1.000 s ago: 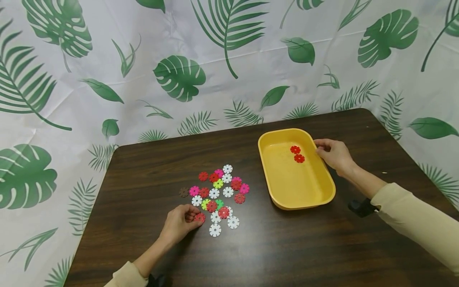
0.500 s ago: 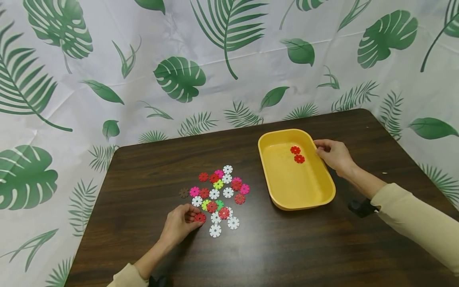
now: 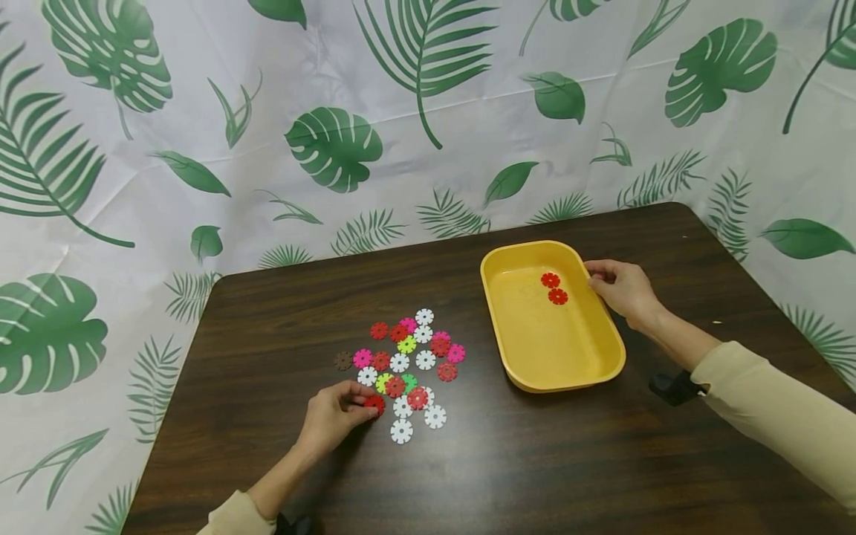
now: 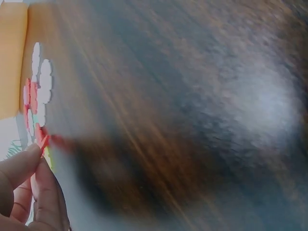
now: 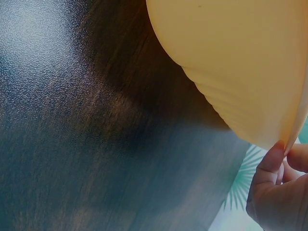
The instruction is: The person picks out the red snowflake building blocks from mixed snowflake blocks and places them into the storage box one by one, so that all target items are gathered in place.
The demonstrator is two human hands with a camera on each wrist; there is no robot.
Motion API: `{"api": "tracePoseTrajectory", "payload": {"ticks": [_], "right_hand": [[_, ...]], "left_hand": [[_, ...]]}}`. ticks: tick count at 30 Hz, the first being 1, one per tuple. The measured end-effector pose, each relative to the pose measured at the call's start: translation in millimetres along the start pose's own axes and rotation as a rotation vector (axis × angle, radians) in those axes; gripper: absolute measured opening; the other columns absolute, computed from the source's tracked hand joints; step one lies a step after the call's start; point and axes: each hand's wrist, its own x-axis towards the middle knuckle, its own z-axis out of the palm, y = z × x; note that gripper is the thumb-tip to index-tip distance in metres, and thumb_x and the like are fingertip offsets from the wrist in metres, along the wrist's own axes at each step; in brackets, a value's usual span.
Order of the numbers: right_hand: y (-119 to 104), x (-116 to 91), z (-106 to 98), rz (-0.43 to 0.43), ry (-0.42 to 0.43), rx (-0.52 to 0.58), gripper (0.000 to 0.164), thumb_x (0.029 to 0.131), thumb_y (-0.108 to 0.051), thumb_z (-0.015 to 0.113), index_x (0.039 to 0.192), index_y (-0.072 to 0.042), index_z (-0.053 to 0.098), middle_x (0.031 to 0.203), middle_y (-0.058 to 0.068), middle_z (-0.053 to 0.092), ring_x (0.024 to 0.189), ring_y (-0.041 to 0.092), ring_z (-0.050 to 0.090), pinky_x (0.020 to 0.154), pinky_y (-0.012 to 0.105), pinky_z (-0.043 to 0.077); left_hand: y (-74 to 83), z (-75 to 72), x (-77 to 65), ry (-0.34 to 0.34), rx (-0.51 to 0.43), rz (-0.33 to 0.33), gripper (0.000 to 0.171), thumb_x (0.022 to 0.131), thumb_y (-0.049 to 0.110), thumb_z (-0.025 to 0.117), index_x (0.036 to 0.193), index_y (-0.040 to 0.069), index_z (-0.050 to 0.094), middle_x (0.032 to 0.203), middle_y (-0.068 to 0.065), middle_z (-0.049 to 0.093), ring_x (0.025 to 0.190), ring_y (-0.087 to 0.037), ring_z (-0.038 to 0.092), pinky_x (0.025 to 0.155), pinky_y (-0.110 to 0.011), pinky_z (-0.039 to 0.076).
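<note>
My left hand (image 3: 329, 420) pinches a red notched plastic disc (image 3: 377, 404) between thumb and fingers, at the near left of a scattered group of discs. In the left wrist view the pinched red disc (image 4: 44, 143) is seen edge-on and tilted, just off the tabletop. My right hand (image 3: 625, 293) grips the right rim of a yellow plastic tray (image 3: 535, 345), thumb on one side and fingers on the other, as the right wrist view also shows. Two red discs (image 3: 558, 296) lie inside the tray toward its far end.
White discs (image 3: 401, 431), pink discs (image 3: 362, 358), yellow-green discs (image 3: 406, 344), a green disc (image 3: 409, 382), a brown disc (image 3: 343, 360) and more red discs (image 3: 379, 331) lie on the dark wooden table (image 3: 281, 327), some overlapping. A leaf-patterned cloth (image 3: 428, 171) hangs behind.
The red disc in my left fingers has tilted and risen slightly from the tabletop. My right hand and the tray have stayed in place.
</note>
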Motion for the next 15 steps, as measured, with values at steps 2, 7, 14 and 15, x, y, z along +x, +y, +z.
{"api": "tracePoseTrajectory", "payload": {"ticks": [2, 7, 14, 15], "right_hand": [[-0.6, -0.1, -0.3, 0.001, -0.001, 0.002, 0.038, 0.096, -0.003, 0.047, 0.132, 0.01, 0.044, 0.106, 0.022, 0.049, 0.09, 0.03, 0.047, 0.06, 0.01, 0.047], [-1.5, -0.4, -0.5, 0.006, -0.001, 0.004, 0.038, 0.096, -0.002, 0.047, 0.132, 0.01, 0.044, 0.107, 0.022, 0.049, 0.09, 0.03, 0.047, 0.06, 0.009, 0.047], [1.6, -0.3, 0.8, 0.015, 0.023, 0.004, 0.038, 0.095, -0.002, 0.049, 0.131, 0.01, 0.046, 0.102, 0.019, 0.049, 0.087, 0.027, 0.047, 0.059, 0.01, 0.047], [1.7, -0.6, 0.7, 0.015, 0.024, 0.003, 0.038, 0.095, -0.002, 0.049, 0.131, 0.01, 0.046, 0.102, 0.019, 0.049, 0.087, 0.027, 0.047, 0.059, 0.01, 0.047]], "left_hand": [[1.7, -0.7, 1.7, -0.005, -0.017, -0.021, 0.018, 0.07, 0.004, 0.081, 0.085, 0.008, 0.071, 0.077, -0.001, 0.068, 0.064, -0.009, 0.061, 0.057, -0.018, 0.051], [10.9, -2.1, 10.1, -0.021, -0.144, -0.055, 0.019, 0.073, 0.003, 0.078, 0.091, 0.003, 0.07, 0.08, -0.006, 0.068, 0.067, -0.012, 0.061, 0.057, -0.018, 0.05], [43.2, 1.6, 34.8, -0.08, -0.327, -0.079, 0.023, 0.079, 0.006, 0.074, 0.101, -0.001, 0.068, 0.085, -0.008, 0.064, 0.073, -0.014, 0.059, 0.064, -0.024, 0.053], [49.7, 3.6, 38.7, -0.093, -0.351, -0.08, 0.024, 0.08, 0.006, 0.073, 0.102, -0.001, 0.067, 0.085, -0.008, 0.063, 0.073, -0.014, 0.059, 0.066, -0.026, 0.054]]}}
